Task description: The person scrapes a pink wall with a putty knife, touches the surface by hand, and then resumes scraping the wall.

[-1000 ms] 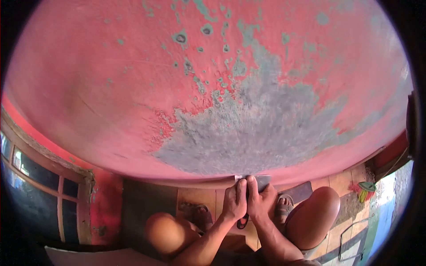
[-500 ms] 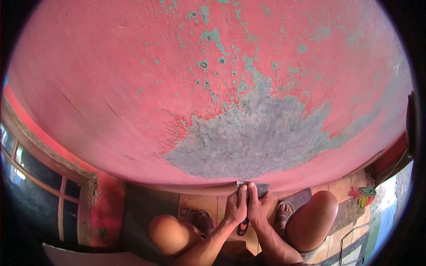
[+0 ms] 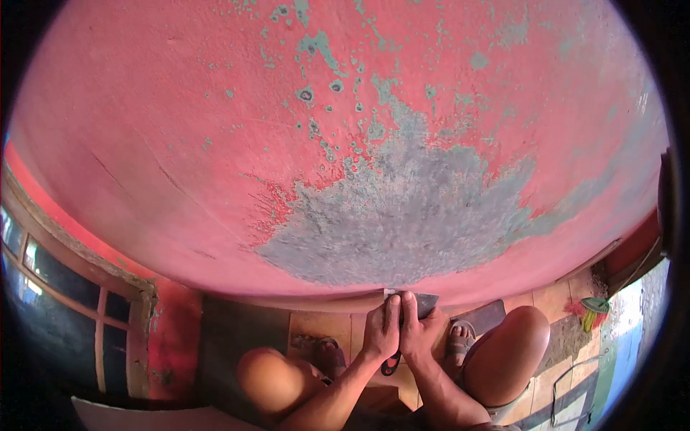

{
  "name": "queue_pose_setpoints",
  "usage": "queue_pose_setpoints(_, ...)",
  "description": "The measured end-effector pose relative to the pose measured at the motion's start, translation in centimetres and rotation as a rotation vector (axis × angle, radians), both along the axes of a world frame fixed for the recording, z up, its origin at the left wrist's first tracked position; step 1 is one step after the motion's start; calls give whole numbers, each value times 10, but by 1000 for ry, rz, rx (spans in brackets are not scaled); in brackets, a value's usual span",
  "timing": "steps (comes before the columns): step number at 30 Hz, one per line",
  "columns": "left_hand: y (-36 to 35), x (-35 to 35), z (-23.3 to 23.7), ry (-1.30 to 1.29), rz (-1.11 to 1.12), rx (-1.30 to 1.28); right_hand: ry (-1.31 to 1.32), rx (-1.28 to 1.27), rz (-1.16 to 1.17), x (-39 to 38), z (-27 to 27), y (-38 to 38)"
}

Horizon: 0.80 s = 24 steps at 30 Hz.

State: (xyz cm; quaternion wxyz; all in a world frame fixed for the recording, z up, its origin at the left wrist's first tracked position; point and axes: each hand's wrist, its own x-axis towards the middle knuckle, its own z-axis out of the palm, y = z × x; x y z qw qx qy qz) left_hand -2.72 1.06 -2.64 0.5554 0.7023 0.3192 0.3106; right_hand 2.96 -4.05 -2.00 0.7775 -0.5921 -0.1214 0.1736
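Note:
Both my hands grip one putty knife (image 3: 425, 304), whose wide metal blade meets the lower part of the wall (image 3: 215, 129). My left hand (image 3: 381, 332) is closed on its left side, thumb laid along the blade. My right hand (image 3: 420, 329) is closed on the other side, its thumb beside the left one. Below the hands the black handle end (image 3: 390, 365) with its hanging hole sticks out. Above the blade spreads a large grey patch (image 3: 402, 215) where the pink paint is gone, with ragged edges and small greenish spots higher up.
My bent knees (image 3: 507, 355) and sandaled feet (image 3: 460, 337) flank my arms on a tiled floor (image 3: 310, 325). At the left is a paned window frame (image 3: 100, 316). A red and green brush-like bundle (image 3: 594, 312) lies at the right.
The view of the wall has shifted slightly left and up. Less of the knife's handle shows below my hands, which keep the same grip low on the wall.

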Motion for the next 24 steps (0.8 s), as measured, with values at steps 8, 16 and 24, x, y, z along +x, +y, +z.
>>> queue_pose_setpoints(8, -3, 5, 3, 23, 28, 39, 52, -22, 21, 4, 6, -1)
queue_pose_setpoints(16, -7, 3, 13, -3, 19, -147, 120, -40, 64, 4, 6, -5)
queue_pose_setpoints(24, -11, 4, 18, -97, 106, -197, 161, 5, 152, 0, 16, -15)
